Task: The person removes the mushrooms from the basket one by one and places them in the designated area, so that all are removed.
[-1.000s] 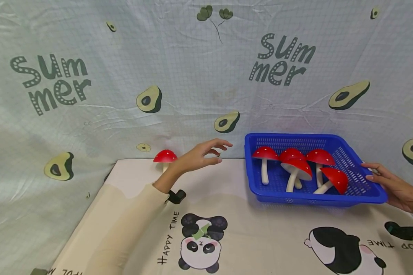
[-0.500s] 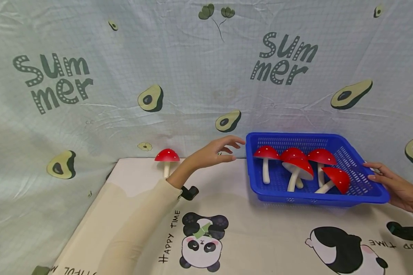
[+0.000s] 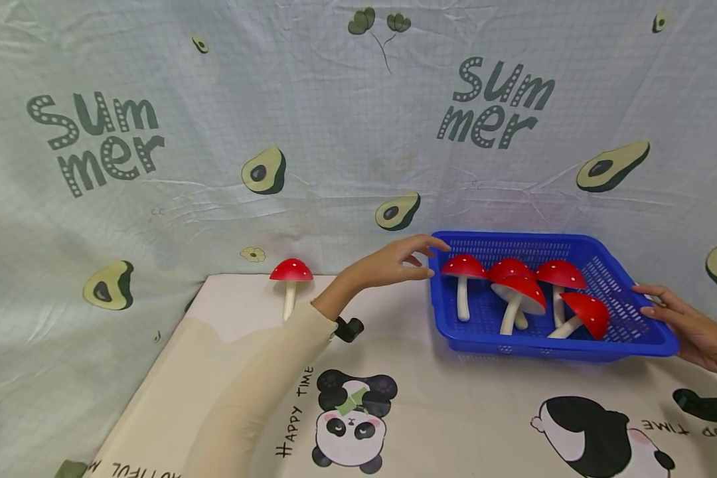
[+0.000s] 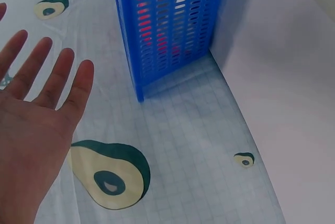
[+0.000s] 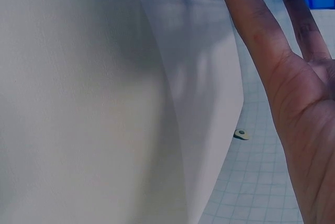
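Basket [image 3: 633, 342] between hands: left [image 3: 394, 265], right [image 3: 687, 325].

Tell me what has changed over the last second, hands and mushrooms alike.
The left hand has moved right, away from the lone red mushroom on the mat, and its open fingertips now reach the left rim of the blue basket; it holds nothing. The right hand stays with straight fingers at the basket's right rim. The basket, the five mushrooms inside and the lone one have not shifted.
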### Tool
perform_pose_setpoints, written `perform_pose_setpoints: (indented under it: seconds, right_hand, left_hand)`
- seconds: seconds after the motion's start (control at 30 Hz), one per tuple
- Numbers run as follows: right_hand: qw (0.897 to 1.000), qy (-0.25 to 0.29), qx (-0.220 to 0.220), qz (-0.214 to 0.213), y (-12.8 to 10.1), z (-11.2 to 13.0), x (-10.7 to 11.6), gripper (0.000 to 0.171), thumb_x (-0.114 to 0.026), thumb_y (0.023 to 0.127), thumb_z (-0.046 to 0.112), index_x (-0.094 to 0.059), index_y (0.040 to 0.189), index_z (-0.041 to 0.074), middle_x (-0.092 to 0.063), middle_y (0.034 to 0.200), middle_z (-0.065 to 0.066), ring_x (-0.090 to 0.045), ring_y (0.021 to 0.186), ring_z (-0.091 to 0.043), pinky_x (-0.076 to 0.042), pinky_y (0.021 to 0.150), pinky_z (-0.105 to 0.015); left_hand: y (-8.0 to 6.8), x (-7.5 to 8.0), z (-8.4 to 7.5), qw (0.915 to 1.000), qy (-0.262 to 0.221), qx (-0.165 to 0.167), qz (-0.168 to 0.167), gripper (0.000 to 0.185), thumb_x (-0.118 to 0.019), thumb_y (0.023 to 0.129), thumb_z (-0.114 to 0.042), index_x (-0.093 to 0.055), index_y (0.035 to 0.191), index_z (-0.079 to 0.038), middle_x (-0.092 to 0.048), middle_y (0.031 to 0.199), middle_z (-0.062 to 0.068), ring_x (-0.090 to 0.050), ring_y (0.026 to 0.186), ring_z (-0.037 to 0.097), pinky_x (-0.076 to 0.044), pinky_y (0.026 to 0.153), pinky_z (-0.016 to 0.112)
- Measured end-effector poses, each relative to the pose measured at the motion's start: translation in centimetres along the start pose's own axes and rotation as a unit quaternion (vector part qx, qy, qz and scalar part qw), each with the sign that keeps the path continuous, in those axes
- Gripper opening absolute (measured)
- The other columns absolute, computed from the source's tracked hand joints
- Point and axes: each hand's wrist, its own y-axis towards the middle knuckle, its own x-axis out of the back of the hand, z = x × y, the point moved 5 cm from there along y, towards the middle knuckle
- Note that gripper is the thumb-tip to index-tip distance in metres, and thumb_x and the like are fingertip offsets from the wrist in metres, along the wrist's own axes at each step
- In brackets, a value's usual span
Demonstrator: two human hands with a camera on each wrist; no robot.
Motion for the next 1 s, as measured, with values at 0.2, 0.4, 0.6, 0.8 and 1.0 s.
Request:
perform_pose_setpoints:
  seconds: [0.2,0.4,0.6,0.8,1.0]
  right_hand:
    - [0.999,0.042,0.006,0.013,0.1,-0.1,0.2,0.044,-0.041,0.110,0.019,-0.039,0.126,0.061,-0.055,0.099,0.025,-0.070,0.090,-0.021,-0.060,0.076,-0.055]
    - [0.996,0.077,0.012,0.032,0.0,0.0,0.2,0.042,-0.040,0.111,0.018,-0.043,0.126,0.057,-0.058,0.099,0.019,-0.070,0.091,-0.021,-0.060,0.076,-0.055]
    - [0.996,0.080,0.009,0.029,-0.1,0.2,0.0,0.043,-0.040,0.111,0.017,-0.044,0.125,0.057,-0.057,0.098,0.019,-0.070,0.090,-0.020,-0.061,0.075,-0.053]
    - [0.996,0.083,0.005,0.024,-0.3,0.5,-0.3,0.042,-0.040,0.111,0.017,-0.046,0.122,0.058,-0.057,0.097,0.020,-0.070,0.089,-0.019,-0.061,0.074,-0.052]
    - [0.995,0.096,0.010,0.032,-0.2,0.4,-0.4,0.043,-0.039,0.111,0.017,-0.047,0.122,0.057,-0.057,0.097,0.018,-0.070,0.089,-0.020,-0.061,0.074,-0.052]
  left_hand:
    - [1.3,-0.4,-0.4,0.9998,0.014,0.007,0.009,0.050,-0.059,0.098,-0.021,-0.049,0.146,-0.008,-0.051,0.148,0.005,-0.052,0.129,0.018,-0.048,0.104,0.031]
    - [2.6,-0.8,-1.1,0.9997,0.008,0.011,0.020,0.049,-0.059,0.099,-0.023,-0.050,0.145,-0.009,-0.050,0.148,0.006,-0.052,0.131,0.020,-0.048,0.103,0.028]
    - [4.0,-1.3,-1.7,0.9995,-0.001,0.010,0.030,0.049,-0.060,0.099,-0.025,-0.051,0.144,-0.009,-0.050,0.149,0.006,-0.051,0.130,0.018,-0.047,0.104,0.028]
    - [5.5,-1.8,-2.0,0.9991,0.008,0.010,0.040,0.048,-0.061,0.100,-0.029,-0.052,0.145,-0.013,-0.051,0.148,0.001,-0.049,0.131,0.010,-0.042,0.110,0.028]
    - [7.2,-2.3,-2.3,0.9984,0.011,0.010,0.055,0.048,-0.060,0.101,-0.030,-0.054,0.145,-0.012,-0.053,0.147,0.001,-0.047,0.135,0.012,-0.039,0.114,0.032]
